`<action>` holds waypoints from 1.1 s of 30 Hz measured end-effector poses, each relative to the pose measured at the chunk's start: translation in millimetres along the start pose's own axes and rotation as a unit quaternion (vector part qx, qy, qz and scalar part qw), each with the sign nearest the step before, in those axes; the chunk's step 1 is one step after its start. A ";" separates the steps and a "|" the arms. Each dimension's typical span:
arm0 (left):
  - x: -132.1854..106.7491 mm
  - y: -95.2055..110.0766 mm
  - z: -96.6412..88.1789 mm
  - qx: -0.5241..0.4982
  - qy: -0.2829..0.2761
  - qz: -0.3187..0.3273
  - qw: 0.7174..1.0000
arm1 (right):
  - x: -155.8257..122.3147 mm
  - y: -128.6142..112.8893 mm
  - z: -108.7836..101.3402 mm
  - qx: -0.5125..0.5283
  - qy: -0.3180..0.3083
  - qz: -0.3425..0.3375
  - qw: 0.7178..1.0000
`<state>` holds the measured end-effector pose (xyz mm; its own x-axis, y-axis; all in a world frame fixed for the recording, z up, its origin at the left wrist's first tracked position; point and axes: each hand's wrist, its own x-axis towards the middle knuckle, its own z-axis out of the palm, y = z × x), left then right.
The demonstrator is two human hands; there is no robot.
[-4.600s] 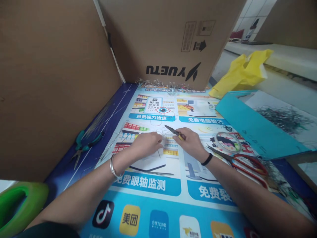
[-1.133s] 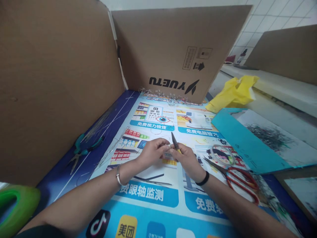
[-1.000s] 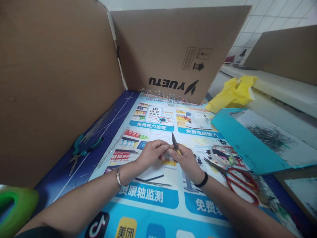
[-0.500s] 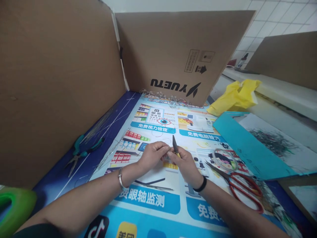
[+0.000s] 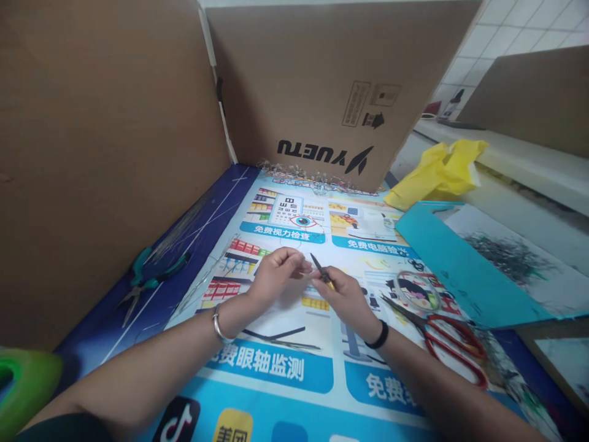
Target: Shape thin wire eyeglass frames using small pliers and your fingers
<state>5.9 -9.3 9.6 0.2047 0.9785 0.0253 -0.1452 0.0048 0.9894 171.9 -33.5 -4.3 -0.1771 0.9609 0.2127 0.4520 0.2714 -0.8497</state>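
My right hand point(image 5: 346, 299) is closed round a small tool point(image 5: 324, 276) with a dark pointed end and yellow on its handle. The tip slants up and to the left, towards my other hand. My left hand point(image 5: 278, 273) pinches thumb and fingers together on what looks like a thin wire; a faint loop curves just above the fingertips. Both hands are raised over the printed poster point(image 5: 285, 319), a small gap apart. Red-handled scissors point(image 5: 453, 344) lie right of my right hand, beside a clear roll of tape point(image 5: 418, 291).
Teal-handled pliers point(image 5: 150, 282) and loose wires point(image 5: 202, 282) lie on the left. Cardboard panels point(image 5: 322, 80) stand at the left and back. On the right are a blue folder point(image 5: 460, 264) with a heap of wire scraps point(image 5: 506, 252) and a yellow bag point(image 5: 437, 175). A green object point(image 5: 32, 383) sits front left.
My hands have drawn slightly apart, the left moving up and left. The tool's tip has tilted further left. The whole view has shifted a little.
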 end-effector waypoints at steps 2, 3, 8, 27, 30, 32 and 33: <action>4.6 0.1 -2.8 -0.056 0.008 -0.037 0.998 | 3.4 7.2 -6.0 -0.084 0.036 -0.042 0.995; 6.8 -0.1 -3.9 -0.077 0.016 -0.051 0.996 | 5.0 11.4 -8.9 -0.128 0.053 -0.074 0.988; 12.0 -0.8 -6.6 -0.109 0.040 -0.062 0.991 | 9.5 24.7 -20.4 -0.339 0.072 -0.224 0.911; 10.2 0.9 -7.7 -0.054 0.009 -0.100 0.993 | 10.0 10.6 -26.2 -0.527 0.093 -0.303 0.788; 10.5 -1.1 -8.0 -0.051 0.001 -0.101 0.994 | 10.0 11.9 -26.9 -0.520 0.091 -0.305 0.793; 10.9 -2.5 -8.6 -0.045 -0.003 -0.100 0.994 | 9.8 12.6 -27.5 -0.521 0.088 -0.307 0.791; 11.1 -3.1 -8.8 -0.042 -0.005 -0.101 0.994 | 9.5 12.7 -27.8 -0.523 0.087 -0.308 0.790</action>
<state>0.1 3.3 5.6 0.2479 0.9537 -0.1701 -0.1812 0.2182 0.9589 200.2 -19.3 0.4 -0.5635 0.5971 0.5709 0.8180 0.4999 0.2846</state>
